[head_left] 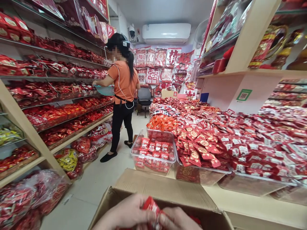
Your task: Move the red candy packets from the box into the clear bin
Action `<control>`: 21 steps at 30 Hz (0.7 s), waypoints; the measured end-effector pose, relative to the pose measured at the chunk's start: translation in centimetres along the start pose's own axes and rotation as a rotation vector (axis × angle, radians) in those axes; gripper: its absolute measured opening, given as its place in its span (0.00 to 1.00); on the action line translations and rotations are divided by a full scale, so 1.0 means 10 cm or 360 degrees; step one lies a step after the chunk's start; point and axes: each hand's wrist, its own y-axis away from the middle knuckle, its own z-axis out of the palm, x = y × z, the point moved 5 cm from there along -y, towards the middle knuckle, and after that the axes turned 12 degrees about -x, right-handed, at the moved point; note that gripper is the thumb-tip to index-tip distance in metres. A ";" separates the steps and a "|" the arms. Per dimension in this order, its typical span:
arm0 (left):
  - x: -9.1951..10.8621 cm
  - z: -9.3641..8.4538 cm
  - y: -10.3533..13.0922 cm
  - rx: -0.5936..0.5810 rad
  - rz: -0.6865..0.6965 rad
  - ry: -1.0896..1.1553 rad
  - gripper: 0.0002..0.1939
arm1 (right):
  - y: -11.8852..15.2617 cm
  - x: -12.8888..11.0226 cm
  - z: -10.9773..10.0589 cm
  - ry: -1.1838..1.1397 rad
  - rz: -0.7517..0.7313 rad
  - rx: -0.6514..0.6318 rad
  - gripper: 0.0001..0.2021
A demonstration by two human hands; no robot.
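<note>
Left hand: our left hand [128, 213] is curled shut on the small red packet [152, 208], low in view.
Right hand: our right hand [177, 220] pinches the same packet from the other side, fingers closed.
Packet: it sits between both hands, right above the open cardboard box [165, 188].
Ahead: a clear bin [153, 151] of red packets on the display table [259, 207].
Aisle: a person in an orange shirt [122, 92] faces the left shelves [59, 99].

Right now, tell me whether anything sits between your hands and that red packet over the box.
Nothing visible does: the left hand and right hand both already pinch the red packet above the cardboard box.
</note>
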 end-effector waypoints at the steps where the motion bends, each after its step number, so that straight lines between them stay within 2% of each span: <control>1: 0.03 -0.02 -0.02 0.0063 0.0063 0.0140 0.19 | 0.02 -0.07 -0.04 -0.0147 -0.0005 0.0015 0.21; 5: 0.07 -0.12 -0.08 0.0474 0.0279 0.0261 0.19 | 0.05 -0.12 -0.16 -0.0579 0.0048 0.0186 0.18; 8: 0.08 -0.11 -0.10 0.0604 0.0394 0.0292 0.17 | 0.04 -0.05 -0.16 -0.0733 0.0046 0.0246 0.15; 13: 0.13 -0.07 -0.09 0.0646 0.0509 0.0267 0.16 | 0.08 -0.02 -0.16 -0.0693 0.0053 0.0277 0.14; 17: 0.13 -0.06 -0.06 0.0597 0.0495 0.0196 0.17 | 0.11 -0.03 -0.17 -0.0580 0.0124 0.0275 0.16; 21: 0.18 -0.03 0.00 0.0627 0.0441 -0.0096 0.16 | 0.12 -0.07 -0.16 -0.0318 0.0149 0.0290 0.15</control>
